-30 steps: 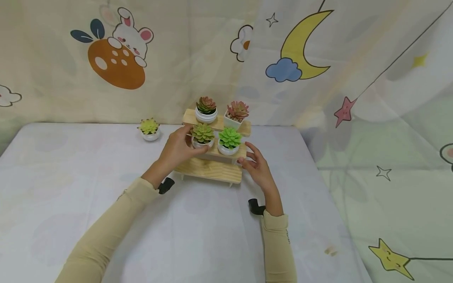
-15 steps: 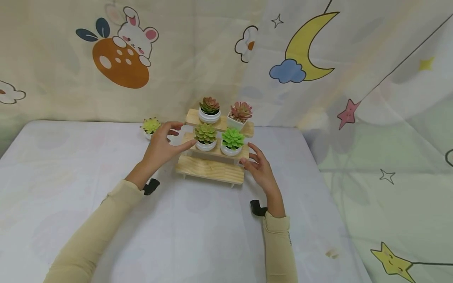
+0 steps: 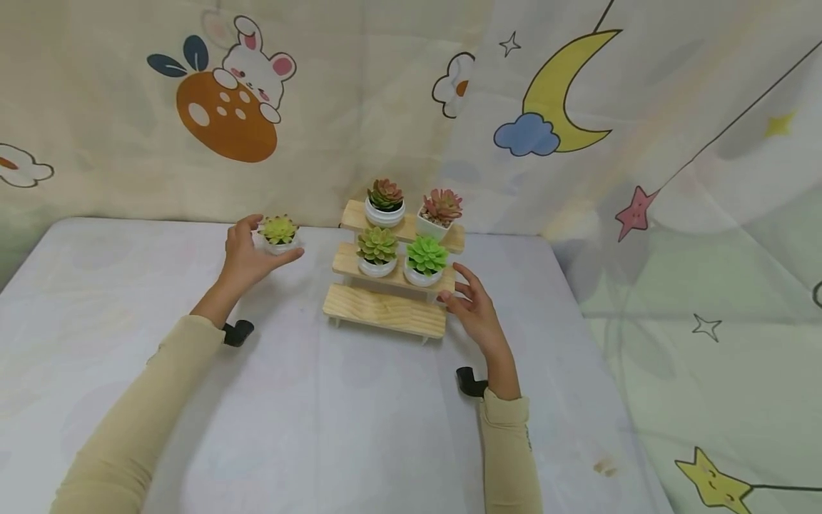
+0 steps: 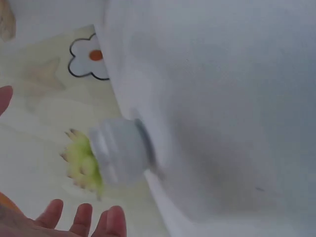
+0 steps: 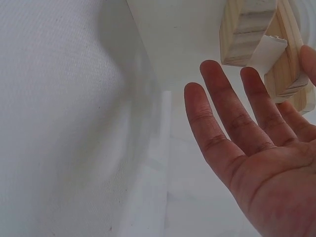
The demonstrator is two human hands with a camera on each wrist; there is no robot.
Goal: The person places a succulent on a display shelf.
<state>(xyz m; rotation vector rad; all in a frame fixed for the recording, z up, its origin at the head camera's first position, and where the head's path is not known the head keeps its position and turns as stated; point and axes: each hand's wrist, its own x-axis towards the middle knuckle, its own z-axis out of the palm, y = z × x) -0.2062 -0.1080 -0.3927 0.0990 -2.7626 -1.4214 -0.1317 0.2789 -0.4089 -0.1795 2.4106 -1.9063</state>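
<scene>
A yellow-green potted succulent stands at the back left of the table, its white pot slightly blurred in the left wrist view. My left hand is spread around that pot, thumb at its front and fingers at its far left; the left wrist view shows gaps between fingers and pot. A three-tier wooden stand is at centre. My right hand holds the right end of its middle board between thumb and forefinger, the other fingers stretched out beneath.
On the top tier sit a reddish-green succulent and a pink one. The middle tier bears an olive-green succulent and a bright green one. A printed cloth hangs behind the white table.
My left hand has let go of the olive-green succulent on the middle tier and moved left to the yellow-green one. The right hand has kept its place at the stand.
</scene>
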